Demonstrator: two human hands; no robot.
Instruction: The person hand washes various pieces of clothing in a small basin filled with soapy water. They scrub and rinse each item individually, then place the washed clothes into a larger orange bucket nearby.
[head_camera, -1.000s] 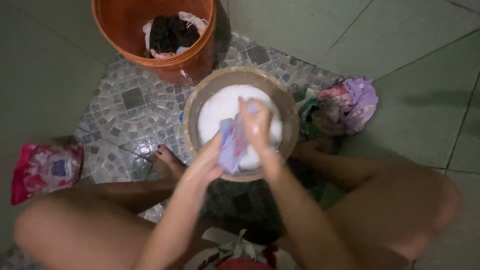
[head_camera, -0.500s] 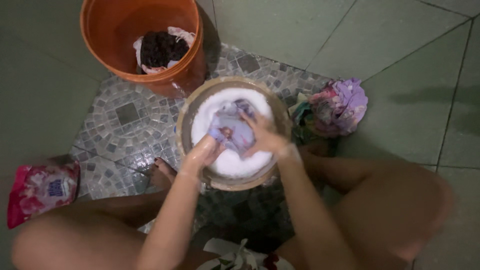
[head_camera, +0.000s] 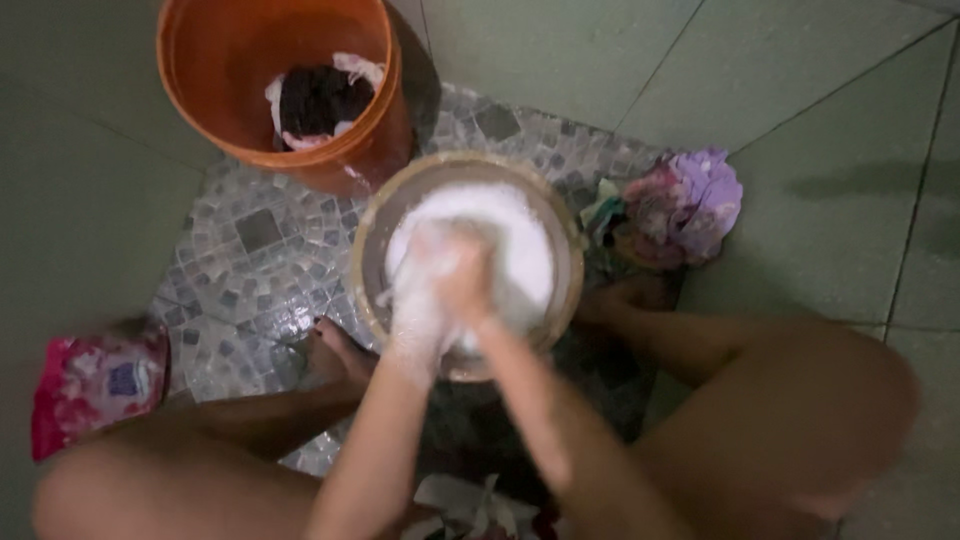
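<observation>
A round brown basin (head_camera: 366, 250) full of white suds (head_camera: 522, 250) stands on the floor between my knees. Both hands are pressed close together over its near side and are blurred by motion. My left hand (head_camera: 416, 302) is coated in foam. My right hand (head_camera: 466, 280) lies against it, fingers curled. The pale blue-violet cloth they grip is almost wholly hidden by foam and blur.
An orange bucket (head_camera: 200, 90) with dark and pink clothes (head_camera: 315, 100) stands behind the basin on the left. A heap of purple and pink clothes (head_camera: 682, 205) lies to the right. A pink detergent bag (head_camera: 95, 385) lies at the left. My feet (head_camera: 335, 350) flank the basin on wet mosaic tiles (head_camera: 250, 250).
The cloth was spread over the suds half a second ago; now both hands have drawn together toward the basin's near side, bunching it into the foam, and the cloth has gone from sight.
</observation>
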